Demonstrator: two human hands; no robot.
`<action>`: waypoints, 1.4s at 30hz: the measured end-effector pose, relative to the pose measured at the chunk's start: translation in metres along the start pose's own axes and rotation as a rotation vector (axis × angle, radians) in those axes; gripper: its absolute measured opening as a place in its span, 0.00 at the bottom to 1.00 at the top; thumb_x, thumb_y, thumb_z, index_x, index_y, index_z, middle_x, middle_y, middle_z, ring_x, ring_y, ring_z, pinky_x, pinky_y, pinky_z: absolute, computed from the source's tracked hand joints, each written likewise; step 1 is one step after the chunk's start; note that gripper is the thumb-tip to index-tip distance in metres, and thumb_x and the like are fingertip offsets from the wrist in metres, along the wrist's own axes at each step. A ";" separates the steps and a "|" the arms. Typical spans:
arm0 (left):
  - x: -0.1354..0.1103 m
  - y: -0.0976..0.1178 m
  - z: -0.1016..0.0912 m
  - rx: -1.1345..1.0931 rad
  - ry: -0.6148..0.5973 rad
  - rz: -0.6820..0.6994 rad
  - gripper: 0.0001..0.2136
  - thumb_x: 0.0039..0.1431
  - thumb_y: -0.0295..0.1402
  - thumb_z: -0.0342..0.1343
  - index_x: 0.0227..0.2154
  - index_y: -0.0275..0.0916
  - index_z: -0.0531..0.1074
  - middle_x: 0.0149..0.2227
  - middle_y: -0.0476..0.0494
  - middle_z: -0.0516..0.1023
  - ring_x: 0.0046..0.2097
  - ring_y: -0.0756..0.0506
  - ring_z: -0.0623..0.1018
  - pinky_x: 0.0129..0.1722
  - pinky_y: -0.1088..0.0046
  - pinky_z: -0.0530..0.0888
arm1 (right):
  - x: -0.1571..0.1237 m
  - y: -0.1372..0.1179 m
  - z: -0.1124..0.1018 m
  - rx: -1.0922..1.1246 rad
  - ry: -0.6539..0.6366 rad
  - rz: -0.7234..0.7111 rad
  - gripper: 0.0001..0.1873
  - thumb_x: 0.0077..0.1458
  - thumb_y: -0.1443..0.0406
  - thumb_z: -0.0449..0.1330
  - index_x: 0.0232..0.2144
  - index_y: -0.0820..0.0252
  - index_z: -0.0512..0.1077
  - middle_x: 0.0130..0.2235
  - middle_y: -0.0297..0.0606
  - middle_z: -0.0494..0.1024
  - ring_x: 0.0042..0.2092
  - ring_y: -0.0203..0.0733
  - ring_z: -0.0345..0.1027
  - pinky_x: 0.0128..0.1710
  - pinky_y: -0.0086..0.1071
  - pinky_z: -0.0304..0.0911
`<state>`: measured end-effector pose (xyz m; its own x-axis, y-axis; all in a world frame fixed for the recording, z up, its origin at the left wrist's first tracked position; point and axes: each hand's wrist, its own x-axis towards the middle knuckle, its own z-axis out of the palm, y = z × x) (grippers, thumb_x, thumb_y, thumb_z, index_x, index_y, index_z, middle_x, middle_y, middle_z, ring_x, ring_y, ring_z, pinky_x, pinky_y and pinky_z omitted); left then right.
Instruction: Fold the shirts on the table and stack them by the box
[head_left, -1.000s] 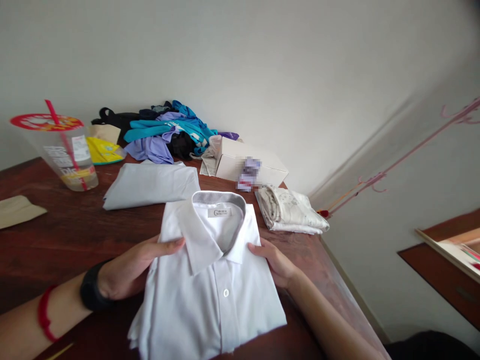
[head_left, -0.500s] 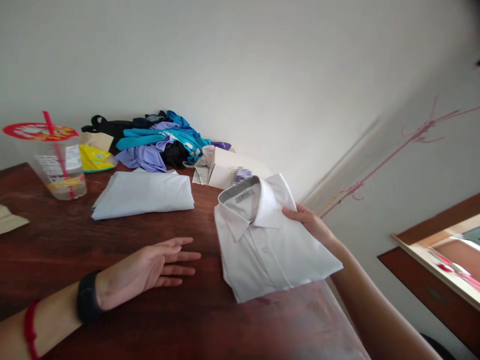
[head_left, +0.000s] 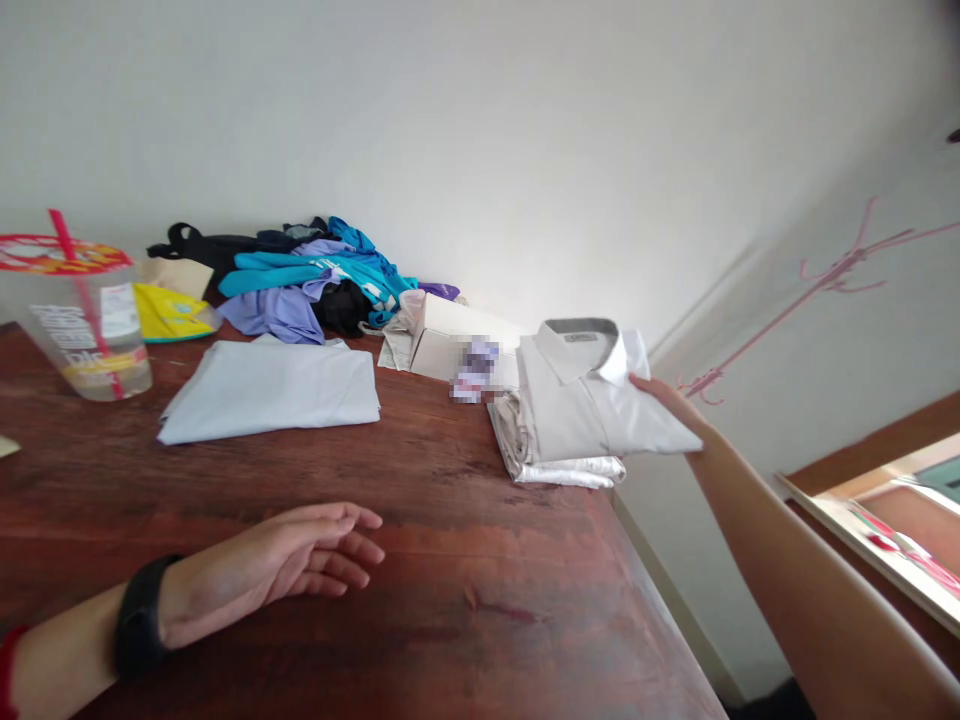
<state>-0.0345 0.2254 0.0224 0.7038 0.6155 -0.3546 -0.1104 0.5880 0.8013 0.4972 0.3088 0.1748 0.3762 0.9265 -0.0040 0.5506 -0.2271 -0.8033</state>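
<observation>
A folded white collared shirt (head_left: 574,400) is in my right hand (head_left: 671,405), gripped by its right side with the thumb on top; the other fingers are hidden beneath it. The shirt is over a stack of folded pale clothes (head_left: 555,470) at the table's right edge; whether its full weight rests there I cannot tell. My left hand (head_left: 281,560) hovers over the table's front left part, holding nothing, its fingers spread and slightly curled. Beyond it lies a folded light-blue cloth (head_left: 277,390).
On the wooden table (head_left: 450,570) a plastic cup with a straw (head_left: 90,340) stands at left. A heap of clothes (head_left: 315,280), a yellow packet (head_left: 172,312) and a white box (head_left: 435,350) line the wall. A pink coat rack (head_left: 787,310) is at right.
My right hand has carried the folded shirt away from me and to the right, onto the stack at the table's edge. My left hand has drawn back slightly, its fingers more curled.
</observation>
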 end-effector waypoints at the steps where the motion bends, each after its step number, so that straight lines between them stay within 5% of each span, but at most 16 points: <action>1: 0.000 -0.001 0.000 0.013 -0.005 0.005 0.22 0.63 0.49 0.58 0.52 0.38 0.75 0.51 0.34 0.80 0.53 0.35 0.78 0.57 0.56 0.71 | 0.007 0.020 0.006 -0.004 -0.058 0.050 0.21 0.64 0.57 0.58 0.40 0.71 0.80 0.41 0.60 0.83 0.36 0.52 0.80 0.36 0.40 0.73; 5: 0.000 -0.002 0.000 0.040 -0.017 0.020 0.20 0.63 0.46 0.59 0.51 0.40 0.75 0.51 0.36 0.80 0.53 0.35 0.78 0.56 0.57 0.71 | 0.024 0.080 0.031 -0.066 -0.111 0.062 0.15 0.55 0.56 0.65 0.36 0.62 0.82 0.38 0.46 0.85 0.40 0.51 0.79 0.42 0.39 0.75; 8: 0.000 -0.003 0.000 0.048 -0.012 0.023 0.20 0.63 0.47 0.59 0.51 0.40 0.75 0.51 0.36 0.80 0.53 0.35 0.78 0.56 0.57 0.71 | 0.031 0.097 0.035 -0.119 -0.100 0.043 0.16 0.53 0.55 0.66 0.37 0.60 0.82 0.37 0.40 0.85 0.41 0.50 0.79 0.44 0.39 0.74; 13: -0.002 -0.002 0.003 0.065 0.015 0.022 0.20 0.62 0.47 0.60 0.50 0.39 0.75 0.51 0.35 0.80 0.51 0.36 0.79 0.54 0.59 0.72 | 0.043 0.091 0.028 -0.251 -0.027 0.002 0.14 0.51 0.58 0.66 0.36 0.61 0.82 0.34 0.42 0.85 0.40 0.50 0.78 0.43 0.40 0.73; 18: -0.001 0.000 0.006 0.095 0.021 0.022 0.21 0.60 0.47 0.62 0.49 0.38 0.75 0.48 0.35 0.81 0.49 0.38 0.79 0.53 0.60 0.72 | 0.046 0.065 0.041 -0.408 0.229 -0.144 0.17 0.52 0.61 0.61 0.42 0.65 0.79 0.45 0.51 0.81 0.57 0.60 0.69 0.59 0.50 0.60; 22: -0.003 0.000 0.008 0.119 0.016 0.045 0.22 0.59 0.48 0.62 0.49 0.38 0.74 0.48 0.35 0.80 0.49 0.38 0.80 0.51 0.62 0.72 | 0.005 0.038 0.083 -0.445 0.311 -0.386 0.21 0.59 0.60 0.56 0.52 0.60 0.74 0.58 0.50 0.72 0.62 0.54 0.62 0.65 0.50 0.52; 24: -0.004 0.000 0.010 0.136 0.019 0.055 0.22 0.59 0.49 0.62 0.48 0.37 0.74 0.48 0.35 0.80 0.48 0.38 0.80 0.50 0.63 0.72 | -0.036 0.027 0.115 -0.451 0.297 -0.676 0.18 0.62 0.60 0.55 0.52 0.58 0.74 0.57 0.49 0.71 0.60 0.56 0.63 0.63 0.54 0.55; 30: -0.004 0.002 0.014 0.204 0.021 0.065 0.24 0.57 0.51 0.63 0.48 0.37 0.72 0.49 0.34 0.79 0.48 0.39 0.80 0.49 0.64 0.72 | -0.156 0.015 0.211 -0.421 -0.014 -1.083 0.18 0.63 0.67 0.55 0.54 0.48 0.72 0.61 0.45 0.67 0.66 0.58 0.55 0.63 0.57 0.57; 34: -0.002 -0.003 0.015 0.330 0.049 0.110 0.26 0.59 0.54 0.59 0.49 0.37 0.70 0.48 0.34 0.78 0.45 0.40 0.80 0.45 0.63 0.74 | -0.179 0.021 0.244 -0.356 -0.119 -1.065 0.17 0.63 0.67 0.56 0.52 0.48 0.73 0.61 0.44 0.67 0.66 0.56 0.56 0.63 0.55 0.57; 38: -0.003 -0.013 0.028 0.652 0.131 0.289 0.23 0.64 0.54 0.53 0.51 0.40 0.71 0.49 0.36 0.77 0.46 0.38 0.79 0.39 0.66 0.76 | -0.176 0.031 0.253 -0.195 -0.121 -0.927 0.14 0.64 0.67 0.55 0.49 0.50 0.75 0.59 0.45 0.69 0.62 0.53 0.61 0.62 0.53 0.59; 42: -0.015 -0.021 0.053 0.929 0.188 0.575 0.18 0.68 0.45 0.52 0.56 0.44 0.73 0.60 0.37 0.72 0.62 0.35 0.69 0.61 0.59 0.67 | -0.170 0.039 0.251 -0.007 -0.126 -0.831 0.11 0.64 0.67 0.56 0.44 0.53 0.77 0.52 0.44 0.73 0.56 0.48 0.67 0.59 0.47 0.64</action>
<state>-0.0057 0.1758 0.0361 0.5905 0.7862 0.1823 0.2381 -0.3856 0.8914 0.2679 0.2182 -0.0052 -0.2395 0.8197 0.5203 0.6169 0.5423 -0.5704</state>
